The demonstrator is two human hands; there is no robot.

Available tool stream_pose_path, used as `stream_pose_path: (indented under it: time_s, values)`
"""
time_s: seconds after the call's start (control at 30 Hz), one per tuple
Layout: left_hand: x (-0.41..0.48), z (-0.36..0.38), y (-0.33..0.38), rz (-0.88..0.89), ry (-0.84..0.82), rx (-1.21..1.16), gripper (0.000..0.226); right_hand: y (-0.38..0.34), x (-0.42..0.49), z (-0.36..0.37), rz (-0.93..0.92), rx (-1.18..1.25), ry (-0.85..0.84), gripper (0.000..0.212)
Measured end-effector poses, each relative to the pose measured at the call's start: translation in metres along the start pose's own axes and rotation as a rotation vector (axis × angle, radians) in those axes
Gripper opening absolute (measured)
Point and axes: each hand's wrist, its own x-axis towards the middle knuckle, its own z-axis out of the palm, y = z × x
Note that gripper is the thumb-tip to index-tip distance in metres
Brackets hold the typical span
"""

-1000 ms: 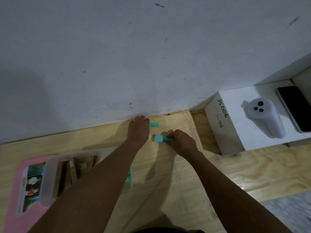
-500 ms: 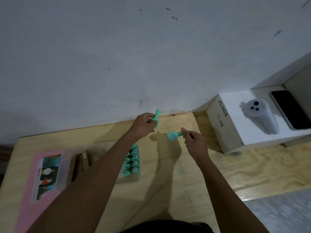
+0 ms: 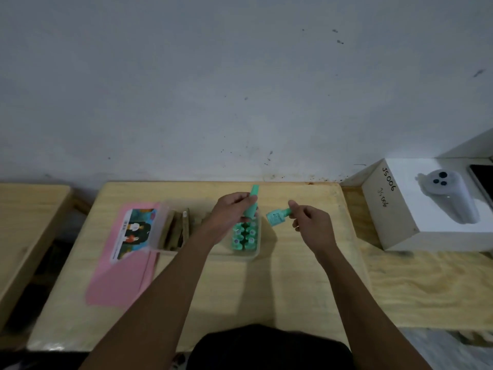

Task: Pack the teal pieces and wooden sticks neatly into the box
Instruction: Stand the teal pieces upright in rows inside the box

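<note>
A neighbouring bench (image 3: 29, 209) edges into view at far left, apart from the pale wooden worktop (image 3: 266, 289) that stands against a scuffed wall (image 3: 240, 89). On the worktop's left part lies a pink sheet (image 3: 117, 279) bearing a picture label (image 3: 136, 231). Just beside it stands the clear box (image 3: 248, 256). Its left part holds the sticks (image 3: 176, 231), set on edge, and its right part holds rows of teal pieces (image 3: 245, 237) standing side by side. Above those rows the left hand (image 3: 232, 209) grips a teal piece (image 3: 252, 206), its fingers curled round the middle. The piece is tilted, and its upper end pokes out above the hand. To the right, just past the box's edge and above bare wood, the right hand (image 3: 312, 222) holds a second teal piece (image 3: 276, 216). Thumb and forefinger pinch its narrow end, the broad end points left towards the other hand, and the remaining fingers are loosely curled. The two held pieces are near each other but apart. At far right a white carton (image 3: 392, 222) with handwriting on its side rests on lower boards, with a dark phone (image 3: 484, 180) at the frame's edge.
</note>
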Motion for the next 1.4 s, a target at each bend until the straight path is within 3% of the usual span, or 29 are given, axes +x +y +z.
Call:
stream_pose_path:
  time_s: [0.17, 0.33, 0.63, 0.77, 1.13, 1.4]
  values:
    - [-0.019, -0.025, -0.013, 0.133, 0.201, 0.352, 0.022, -0.005, -0.015, 0.019, -0.132, -0.134, -0.114, 0.033]
    - [-0.032, -0.034, -0.025, 0.242, 0.164, 0.644, 0.025, 0.004, -0.030, 0.036, -0.213, -0.391, -0.166, 0.026]
    - [-0.043, -0.036, -0.043, 0.280, 0.137, 0.759, 0.016, 0.017, -0.047, 0.059, -0.423, -0.827, -0.127, 0.029]
    - [-0.043, -0.041, -0.049, 0.247, 0.132, 0.772, 0.008, 0.018, -0.044, 0.072, -0.391, -0.957, -0.160, 0.030]
    - [-0.040, -0.038, -0.057, 0.195, 0.114, 0.876, 0.012, 0.020, -0.037, 0.083, -0.308, -0.972, -0.132, 0.011]
    - [-0.035, -0.033, -0.067, 0.151, 0.111, 0.873, 0.011, 0.022, -0.031, 0.068, -0.294, -0.840, -0.187, 0.019]
